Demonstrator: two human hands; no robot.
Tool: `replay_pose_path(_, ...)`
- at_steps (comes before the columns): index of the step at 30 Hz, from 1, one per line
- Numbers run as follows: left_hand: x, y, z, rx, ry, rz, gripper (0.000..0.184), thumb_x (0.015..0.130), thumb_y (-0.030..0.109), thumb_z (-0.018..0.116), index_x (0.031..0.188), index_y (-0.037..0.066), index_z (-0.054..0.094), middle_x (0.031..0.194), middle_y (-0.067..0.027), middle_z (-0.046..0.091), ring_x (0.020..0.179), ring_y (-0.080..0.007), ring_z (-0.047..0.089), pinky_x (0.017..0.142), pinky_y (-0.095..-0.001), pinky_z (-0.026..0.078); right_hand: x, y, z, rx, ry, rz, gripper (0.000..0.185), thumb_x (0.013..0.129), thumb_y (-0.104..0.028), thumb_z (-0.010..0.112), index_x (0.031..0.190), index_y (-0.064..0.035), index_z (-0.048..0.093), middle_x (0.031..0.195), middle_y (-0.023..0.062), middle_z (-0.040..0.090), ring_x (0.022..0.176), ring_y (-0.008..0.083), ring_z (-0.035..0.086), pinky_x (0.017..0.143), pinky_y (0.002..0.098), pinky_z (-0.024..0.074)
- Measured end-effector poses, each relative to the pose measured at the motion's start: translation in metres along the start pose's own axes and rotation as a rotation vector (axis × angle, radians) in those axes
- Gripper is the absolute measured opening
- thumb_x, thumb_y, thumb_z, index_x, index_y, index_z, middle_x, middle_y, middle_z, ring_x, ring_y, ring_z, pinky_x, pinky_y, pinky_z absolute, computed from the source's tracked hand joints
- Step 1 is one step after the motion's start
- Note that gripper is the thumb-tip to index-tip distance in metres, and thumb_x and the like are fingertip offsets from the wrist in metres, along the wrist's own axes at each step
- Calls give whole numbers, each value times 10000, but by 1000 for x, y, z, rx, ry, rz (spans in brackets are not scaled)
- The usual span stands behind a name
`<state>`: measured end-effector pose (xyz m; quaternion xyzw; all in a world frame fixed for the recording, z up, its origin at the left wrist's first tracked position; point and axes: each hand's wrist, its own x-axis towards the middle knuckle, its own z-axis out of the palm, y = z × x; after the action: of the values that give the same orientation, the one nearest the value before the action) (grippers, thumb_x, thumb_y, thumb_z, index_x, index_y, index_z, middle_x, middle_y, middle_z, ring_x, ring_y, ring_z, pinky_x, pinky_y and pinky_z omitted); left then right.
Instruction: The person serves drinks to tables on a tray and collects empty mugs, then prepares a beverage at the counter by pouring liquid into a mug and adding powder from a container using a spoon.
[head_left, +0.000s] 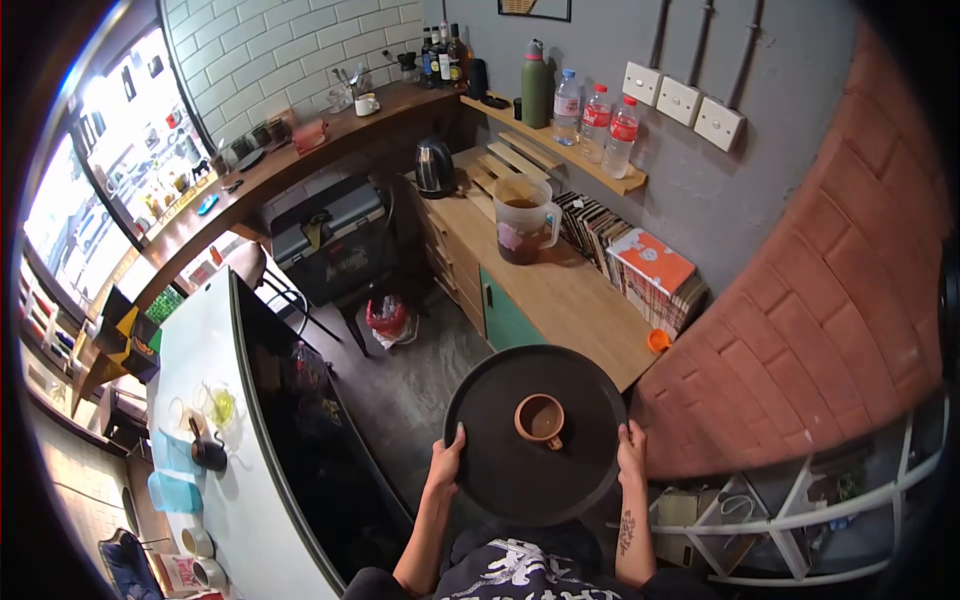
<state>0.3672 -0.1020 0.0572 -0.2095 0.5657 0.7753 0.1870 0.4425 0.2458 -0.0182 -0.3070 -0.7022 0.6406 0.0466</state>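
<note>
A round dark serving tray [490,410] is held out in front of my body, gripped at both sides. My left hand [447,460] clasps its left rim with the thumb on top. On the opposite rim my right hand [632,452] does the same; the fingers underneath are hidden on both sides. A small brown cup [540,418] stands upright on the tray, a little right of its middle, its handle pointing toward me. Its inside looks brown, and I cannot tell whether it holds liquid.
Ahead, a wooden cabinet [560,310] carries a large plastic pitcher [522,225] of dark liquid, a kettle [434,168] and a row of records [640,275]. At left runs a white counter [230,480] with glasses and cups. A brick wall [790,300] curves close on the right.
</note>
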Motion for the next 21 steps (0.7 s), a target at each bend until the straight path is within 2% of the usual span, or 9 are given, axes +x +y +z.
replay_pose_path(1,26,0,6,-10,-24,6,451,953,363,598,1083,-68,626,938,-123,687,810,-203,668,694,-333,546,16,2,12,3,-2,8,397,985,-204,553,1299,34,511,1309,132,525,1182,209,513,1014,326,395)
replay_pose_path(3,87,-8,17,-47,-50,12,454,949,364,605,1084,-69,625,940,-128,686,807,-205,667,695,-339,547,54,-22,40,-96,394,-49,261,986,-161,537,1161,27,580,1069,107,612,1001,166,553,890,299,440)
replay_pose_path(4,107,-3,30,-86,-77,21,457,945,365,611,1085,-70,623,941,-134,684,805,-208,666,696,-345,549,84,-17,48,-166,482,-205,191,985,-129,517,1062,30,591,886,94,614,866,170,562,801,308,451)
replay_pose_path(7,152,15,66,-4,31,-55,468,934,365,630,1096,-73,617,943,-139,680,800,-214,663,698,-354,551,147,-18,38,-245,254,-8,180,979,-107,508,984,54,588,880,112,635,852,195,592,767,344,461)
replay_pose_path(9,196,1,76,14,34,-25,486,914,367,659,1109,-76,612,949,-142,679,809,-219,661,699,-361,551,199,21,43,-266,406,-146,162,944,-72,525,986,60,610,915,172,657,878,288,637,794,398,478)
replay_pose_path(13,225,20,117,147,84,-57,518,902,379,673,1118,-86,603,963,-154,675,825,-219,657,706,-361,549,219,-27,41,-635,516,-228,120,837,-32,587,899,61,628,885,224,646,849,373,623,784,410,476)
replay_pose_path(14,236,18,123,142,74,-65,518,902,379,673,1118,-86,603,963,-154,675,825,-219,657,706,-361,549,220,-44,36,-727,466,-135,127,825,-50,602,883,55,643,900,227,650,874,391,620,807,428,478)
replay_pose_path(16,256,13,128,118,70,-132,555,891,389,684,1137,-99,589,985,-166,670,839,-230,658,726,-362,550,234,-37,39,-783,603,-220,151,742,-87,653,846,21,664,874,214,651,869,394,612,803,466,472)
replay_pose_path(21,290,6,144,128,-28,-100,586,884,396,688,1158,-107,566,1015,-187,662,870,-256,664,742,-372,558,245,-50,40,-688,557,-147,284,746,-43,601,1011,38,661,993,230,641,1001,384,587,921,455,447)
